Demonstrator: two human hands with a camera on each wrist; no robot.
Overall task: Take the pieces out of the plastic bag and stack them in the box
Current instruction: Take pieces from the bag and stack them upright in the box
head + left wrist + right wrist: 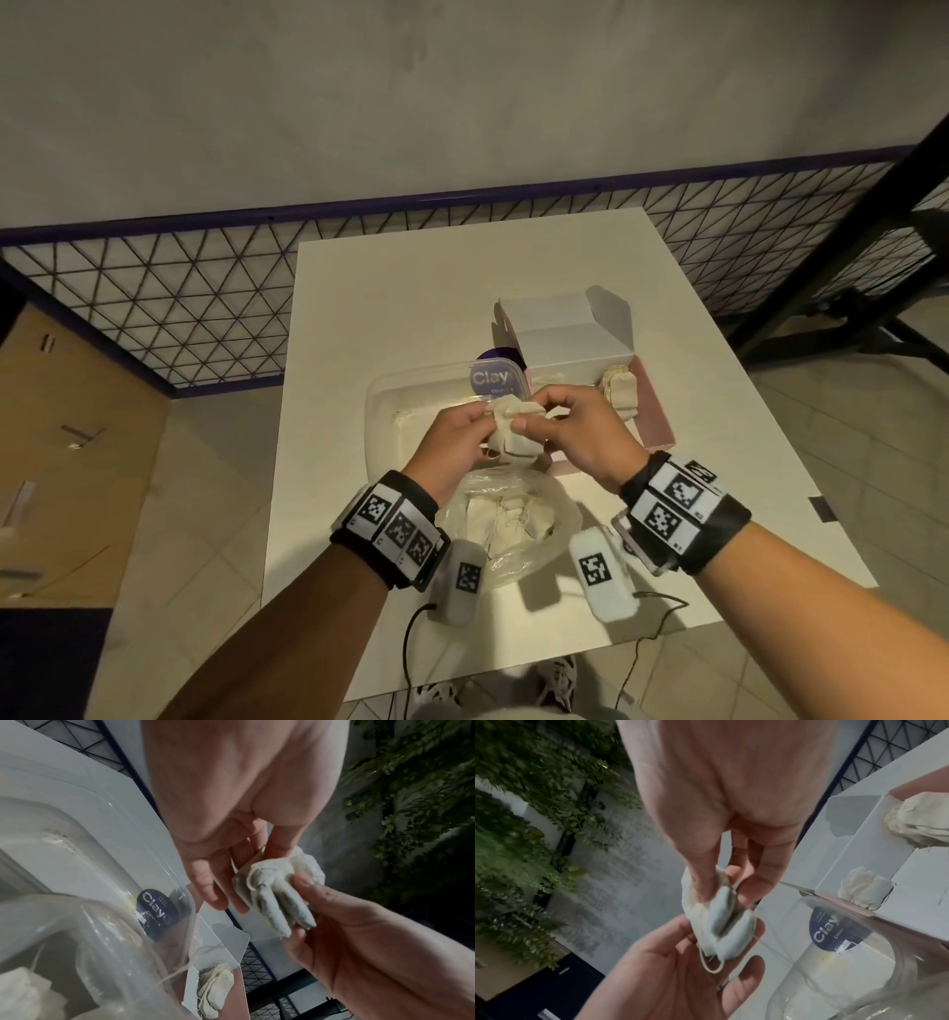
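Both hands hold one cream cloth pouch (513, 429) above the table, between the plastic bag and the box. My left hand (462, 437) cups and grips its left side; in the left wrist view the pouch (275, 894) lies against that hand's fingers (218, 882). My right hand (575, 421) pinches the pouch (721, 914) between thumb and fingers. The clear plastic bag (513, 524) lies open near me with several more pouches inside. The white box (575, 349) with a pink inside stands open behind, with a pouch (619, 390) in it.
A clear plastic tub (390, 411) with a purple "Clay" label (495, 380) sits left of the box, on the white table (390, 288). A wire-mesh fence (154, 298) runs behind the table. Cardboard (61, 437) lies on the floor at left.
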